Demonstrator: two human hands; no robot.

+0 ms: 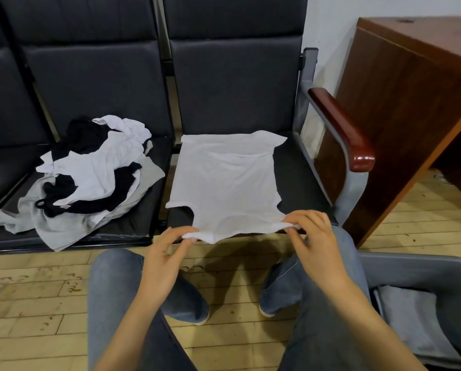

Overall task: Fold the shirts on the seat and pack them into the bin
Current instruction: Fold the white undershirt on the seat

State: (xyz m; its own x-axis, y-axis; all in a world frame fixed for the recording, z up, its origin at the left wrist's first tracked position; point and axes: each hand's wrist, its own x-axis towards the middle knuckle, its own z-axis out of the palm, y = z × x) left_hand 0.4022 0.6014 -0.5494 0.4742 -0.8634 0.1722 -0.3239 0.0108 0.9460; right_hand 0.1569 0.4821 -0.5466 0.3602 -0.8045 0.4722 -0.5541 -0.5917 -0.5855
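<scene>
A white shirt (224,180) lies spread flat on the right black seat (301,172), its collar end toward me at the seat's front edge. My left hand (167,253) pinches the shirt's near left shoulder. My right hand (315,236) pinches the near right shoulder. A heap of white, black and grey shirts (90,172) sits on the left seat (133,223). At the lower right stands a grey bin (422,266) with a folded grey shirt (411,325) inside.
A wooden armrest (341,124) on a grey metal frame bounds the right seat. A brown wooden desk (400,97) stands to the right. My knees in jeans (111,295) and my shoes are over the wood floor (23,303).
</scene>
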